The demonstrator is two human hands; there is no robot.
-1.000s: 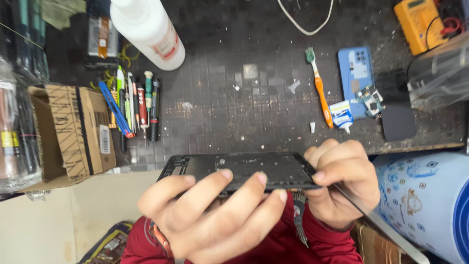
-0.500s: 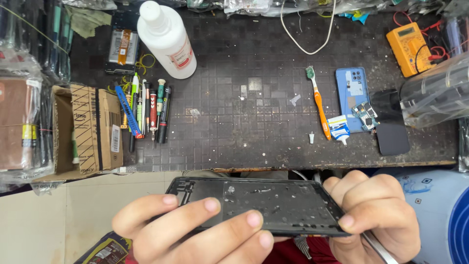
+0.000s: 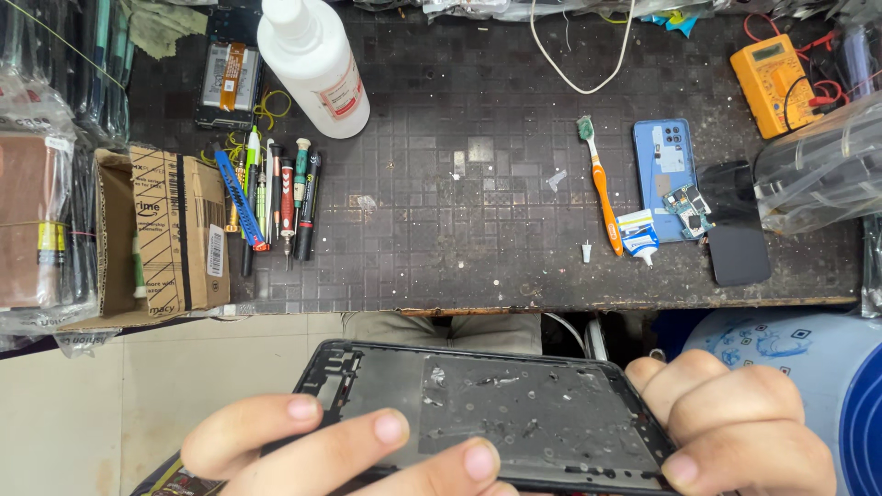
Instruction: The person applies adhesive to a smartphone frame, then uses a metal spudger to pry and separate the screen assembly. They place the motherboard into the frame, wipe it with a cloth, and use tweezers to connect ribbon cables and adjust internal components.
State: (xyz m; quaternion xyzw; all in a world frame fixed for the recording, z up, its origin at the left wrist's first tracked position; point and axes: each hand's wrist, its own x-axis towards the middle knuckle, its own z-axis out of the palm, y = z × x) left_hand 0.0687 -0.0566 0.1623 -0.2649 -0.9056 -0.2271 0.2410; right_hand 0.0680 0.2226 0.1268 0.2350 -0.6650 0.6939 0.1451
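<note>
I hold a black phone frame (image 3: 514, 404) flat in front of me, below the bench edge, its inner side with glue remains facing up. My left hand (image 3: 340, 450) grips its near left side, fingers laid across the frame. My right hand (image 3: 735, 432) clasps its right end; whether it also holds a tool is hidden. On the dark bench mat (image 3: 478, 230) lie an orange toothbrush (image 3: 602, 188), a small glue tube (image 3: 637, 234), a blue phone back cover (image 3: 663, 174) with a small circuit board (image 3: 684, 202) on it, and a dark screen panel (image 3: 740, 248).
A white squeeze bottle (image 3: 312, 64) stands at the back. A row of screwdrivers and pens (image 3: 276, 197) lies beside a cardboard box (image 3: 161, 230) at left. A yellow multimeter (image 3: 772, 83) and a white cable (image 3: 588, 55) are at the back right. A blue patterned bin (image 3: 808, 367) stands beside my right hand.
The phone frame has tilted from nearly edge-on to flat, showing its inner face. Both hands dropped lower in view, and the view shifted so more of the bench shows.
</note>
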